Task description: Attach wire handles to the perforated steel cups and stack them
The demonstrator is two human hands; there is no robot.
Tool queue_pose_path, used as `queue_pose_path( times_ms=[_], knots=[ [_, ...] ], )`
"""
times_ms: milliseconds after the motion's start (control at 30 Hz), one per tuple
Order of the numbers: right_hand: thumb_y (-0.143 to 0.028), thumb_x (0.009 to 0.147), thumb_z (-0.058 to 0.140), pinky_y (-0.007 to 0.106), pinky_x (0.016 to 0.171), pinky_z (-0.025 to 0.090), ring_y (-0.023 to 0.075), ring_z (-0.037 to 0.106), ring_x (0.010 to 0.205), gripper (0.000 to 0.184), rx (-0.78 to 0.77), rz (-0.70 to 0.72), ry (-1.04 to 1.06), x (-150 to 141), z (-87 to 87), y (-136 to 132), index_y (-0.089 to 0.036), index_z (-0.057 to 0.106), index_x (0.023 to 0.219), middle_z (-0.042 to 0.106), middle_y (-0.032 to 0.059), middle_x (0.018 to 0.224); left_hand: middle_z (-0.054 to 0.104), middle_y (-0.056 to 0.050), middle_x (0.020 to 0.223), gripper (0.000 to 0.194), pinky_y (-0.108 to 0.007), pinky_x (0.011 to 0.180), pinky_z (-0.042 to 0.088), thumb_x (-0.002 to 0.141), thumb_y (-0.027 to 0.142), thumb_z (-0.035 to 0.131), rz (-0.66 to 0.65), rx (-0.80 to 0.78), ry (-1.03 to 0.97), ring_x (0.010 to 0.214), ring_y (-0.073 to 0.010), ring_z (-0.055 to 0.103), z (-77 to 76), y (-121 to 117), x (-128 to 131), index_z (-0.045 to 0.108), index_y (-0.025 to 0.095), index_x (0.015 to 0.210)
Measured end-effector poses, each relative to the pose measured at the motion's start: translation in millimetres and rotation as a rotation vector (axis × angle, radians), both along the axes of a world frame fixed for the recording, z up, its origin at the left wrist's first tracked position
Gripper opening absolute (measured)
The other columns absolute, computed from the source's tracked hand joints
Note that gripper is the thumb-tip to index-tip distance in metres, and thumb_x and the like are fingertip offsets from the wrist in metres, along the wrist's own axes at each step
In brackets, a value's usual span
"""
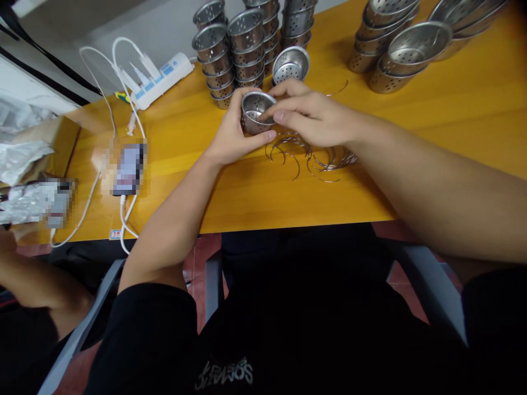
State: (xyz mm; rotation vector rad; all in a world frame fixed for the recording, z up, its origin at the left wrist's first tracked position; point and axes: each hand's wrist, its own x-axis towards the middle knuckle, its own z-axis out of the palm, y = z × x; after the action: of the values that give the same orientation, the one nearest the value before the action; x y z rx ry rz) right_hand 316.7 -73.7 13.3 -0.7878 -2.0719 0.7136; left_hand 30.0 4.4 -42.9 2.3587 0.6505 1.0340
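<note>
My left hand (230, 137) is wrapped around a small perforated metal cup (258, 127), holding it tilted with its mouth toward me. From the right, my right hand (308, 112) reaches over the rim, and a fingertip dips inside the cup. Its thumb and fingers are close together; whatever they grip is too small to make out. A thin wire-like line shows inside the cup. Below my right hand lies a loose heap of curved metal wires (294, 141) on the table. Just behind the hands another perforated cup (291, 65) leans with its opening facing me.
Stacks of perforated cups (247, 55) stand behind my hands. Wider perforated bowls (395, 82) are stacked at the back right. A white power strip (164, 82), cables and a phone (129, 170) occupy the left side. Another person's arm (41, 280) shows at the lower left.
</note>
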Motion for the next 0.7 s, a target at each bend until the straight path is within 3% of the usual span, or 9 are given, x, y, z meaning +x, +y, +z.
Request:
queue_pose_path(
  times_ms=[200,433,567,700],
  knots=[
    [-0.120,0.087,0.096,0.063,0.138,0.058,0.0388,0.072,0.147,0.087,-0.065,-0.007,0.069,-2.3,3.6,-4.5,-0.041,0.095,0.123,0.081,0.0115,0.158,0.069,-0.012,0.170,0.108,-0.057,0.137,0.069,0.099,0.098,0.097,0.025,0.000,0.012,0.158,-0.0382,0.079,-1.4,-0.5,0.3,0.047,0.039,0.174],
    [-0.109,0.064,0.118,0.053,0.135,0.054,0.0336,0.062,0.144,0.094,-0.181,-0.096,0.146,-15.2,2.3,-9.4,-0.045,0.086,0.126,0.088,0.0025,0.139,0.067,-0.015,0.176,0.123,-0.061,0.143,0.068,0.093,0.091,0.108,0.022,-0.162,0.086,0.164,-0.0430,0.078,12.7,-19.1,5.1,0.045,0.035,0.182],
    [-0.075,0.078,0.129,0.047,0.124,0.061,0.0289,0.067,0.139,0.099,-0.182,-0.095,0.107,-7.4,10.8,-13.8,-0.049,0.077,0.158,0.083,-0.0026,0.161,0.063,-0.019,0.186,0.133,-0.063,0.143,0.068,0.095,0.088,0.107,-0.006,-0.187,0.083,0.174,-0.0448,0.073,10.0,-20.8,6.4,0.032,0.037,0.192],
    [-0.029,0.100,0.120,0.047,0.137,0.058,0.0325,0.069,0.159,0.091,0.124,-0.249,-0.215,32.6,39.5,-10.7,-0.036,0.074,0.178,0.071,0.0114,0.181,0.064,-0.019,0.186,0.132,-0.059,0.128,0.074,0.098,0.082,0.107,-0.024,-0.197,0.117,0.165,-0.0421,0.076,3.7,-13.5,0.0,0.027,0.043,0.196]
  ],
)
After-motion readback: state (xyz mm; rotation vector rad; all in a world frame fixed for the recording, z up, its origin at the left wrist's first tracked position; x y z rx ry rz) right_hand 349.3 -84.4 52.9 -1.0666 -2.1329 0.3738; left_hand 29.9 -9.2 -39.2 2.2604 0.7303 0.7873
